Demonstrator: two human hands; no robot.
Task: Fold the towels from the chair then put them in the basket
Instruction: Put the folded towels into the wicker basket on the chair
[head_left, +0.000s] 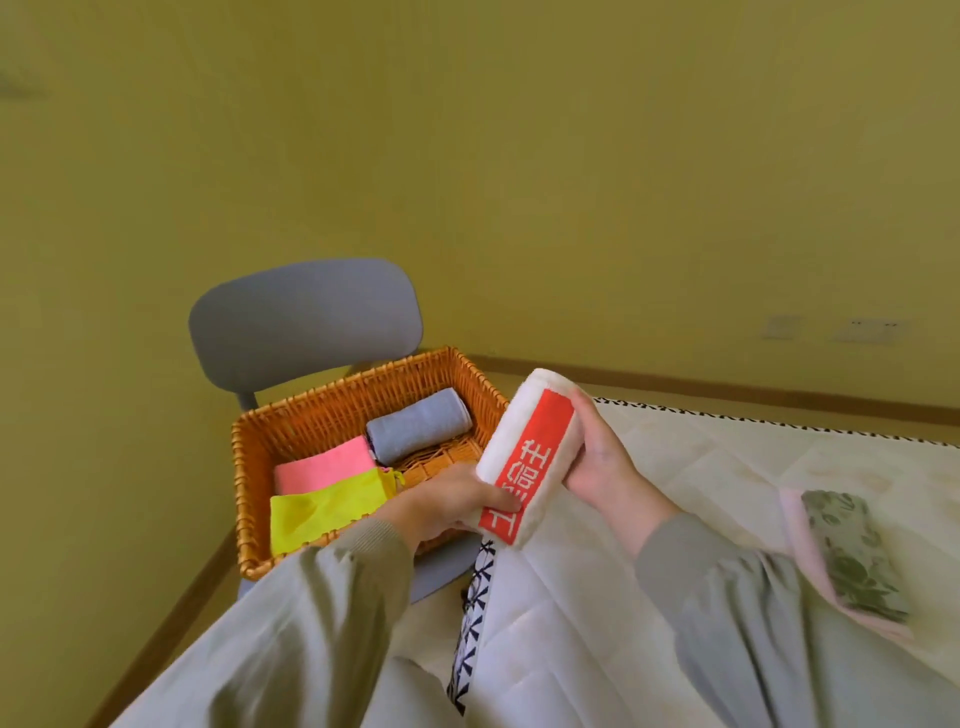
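Note:
A folded white towel with a red band (524, 457) is held in the air between the bed and the basket. My left hand (447, 506) grips its lower end, my right hand (602, 457) grips its right side. The wicker basket (249, 467) stands on the grey chair (306, 322) to the left of the towel. Inside the basket lie a rolled grey towel (415, 423), a folded pink towel (322, 467) and a yellow towel (322, 512). The chair seat is mostly hidden under the basket.
A bed with a pale quilted cover (727, 467) fills the right and bottom. A folded floral cloth with pink edging (852, 556) lies on it at the right. Yellow walls stand close behind the chair, with sockets (872, 328) low on the right wall.

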